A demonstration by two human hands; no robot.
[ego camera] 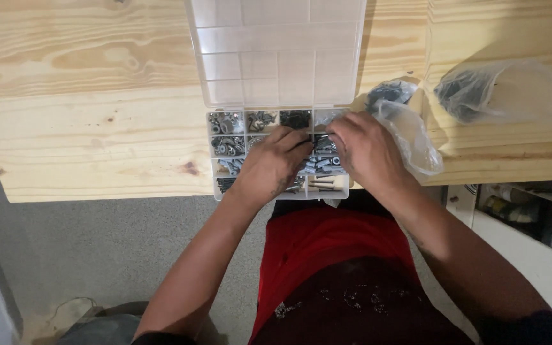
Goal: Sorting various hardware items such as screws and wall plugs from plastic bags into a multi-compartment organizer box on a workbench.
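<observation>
A clear plastic organiser box (225, 191) lies on the pale wooden table near its front edge, its lid (276, 51) swung open away from me. Its compartments hold grey wall plugs (324, 163), screws and dark small hardware. My left hand (273, 166) rests over the middle compartments, fingers bent down into them. My right hand (365, 150) is beside it at the box's right side, fingertips pinched over a compartment and touching a clear plastic bag (413, 137). What the fingers hold is hidden.
A second clear bag with dark small parts (493, 92) lies to the right on the table (97, 96). Grey floor lies below the table edge. A white shelf with items (525, 211) stands at the lower right.
</observation>
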